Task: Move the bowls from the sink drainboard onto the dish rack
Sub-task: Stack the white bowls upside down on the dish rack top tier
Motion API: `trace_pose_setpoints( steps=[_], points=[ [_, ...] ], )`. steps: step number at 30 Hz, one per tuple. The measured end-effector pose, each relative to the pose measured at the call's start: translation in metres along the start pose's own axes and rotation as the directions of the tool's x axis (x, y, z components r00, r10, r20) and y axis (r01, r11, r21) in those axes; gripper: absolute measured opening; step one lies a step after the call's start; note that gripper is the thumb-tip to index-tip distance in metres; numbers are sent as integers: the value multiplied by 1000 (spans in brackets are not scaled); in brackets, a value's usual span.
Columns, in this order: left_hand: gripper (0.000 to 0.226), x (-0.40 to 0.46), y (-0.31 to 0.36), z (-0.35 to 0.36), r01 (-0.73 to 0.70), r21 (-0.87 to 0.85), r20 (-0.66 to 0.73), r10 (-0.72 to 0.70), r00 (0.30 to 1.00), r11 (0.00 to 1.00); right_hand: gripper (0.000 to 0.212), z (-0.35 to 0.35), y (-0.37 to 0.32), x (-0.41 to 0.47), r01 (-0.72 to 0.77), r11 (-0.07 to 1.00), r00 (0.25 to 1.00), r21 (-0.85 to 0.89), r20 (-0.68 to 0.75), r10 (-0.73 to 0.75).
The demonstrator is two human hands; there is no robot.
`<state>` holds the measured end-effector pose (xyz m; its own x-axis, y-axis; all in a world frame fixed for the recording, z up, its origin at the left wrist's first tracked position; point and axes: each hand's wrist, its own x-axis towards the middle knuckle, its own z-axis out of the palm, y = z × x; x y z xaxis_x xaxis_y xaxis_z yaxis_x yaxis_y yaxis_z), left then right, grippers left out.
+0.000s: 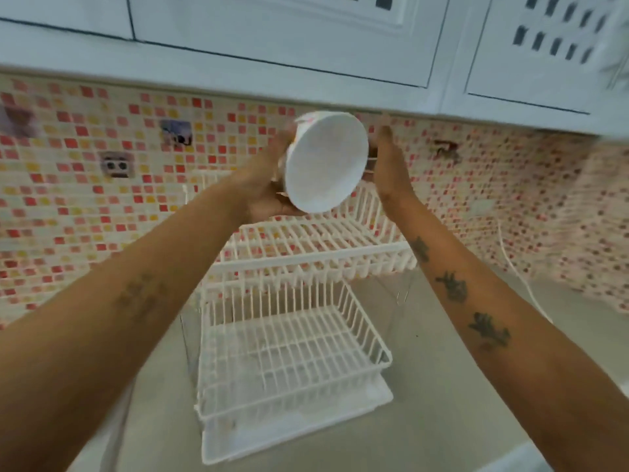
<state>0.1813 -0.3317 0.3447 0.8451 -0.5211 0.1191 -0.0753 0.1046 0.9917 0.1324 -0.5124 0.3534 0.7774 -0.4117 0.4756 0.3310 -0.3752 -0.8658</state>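
Note:
A white bowl is held up in the air on its side, its inside facing me, above the upper tier of a white wire dish rack. My left hand grips the bowl from the left and underneath. My right hand stands flat with straight fingers just to the right of the bowl's rim; I cannot tell whether it touches. The rack's lower tier holds nothing, with a white drip tray under it.
The rack stands on a grey counter against a mosaic tile wall with a socket. White wall cabinets hang close above the bowl. A white cable runs down at the right.

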Motion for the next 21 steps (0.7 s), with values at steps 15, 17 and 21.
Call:
trace_pose_setpoints(
  steps=[15,17,21],
  points=[
    [70,70,-75,50,-169,781,71,183,980,601,38,-21,86,34,-451,844,867,-290,79,491],
    [74,69,-79,51,-165,802,88,159,983,574,39,-17,91,36,-463,822,854,-331,82,514],
    [84,71,-89,53,-187,839,135,137,981,511,33,-16,96,36,-408,769,854,-493,93,513]
  ],
)
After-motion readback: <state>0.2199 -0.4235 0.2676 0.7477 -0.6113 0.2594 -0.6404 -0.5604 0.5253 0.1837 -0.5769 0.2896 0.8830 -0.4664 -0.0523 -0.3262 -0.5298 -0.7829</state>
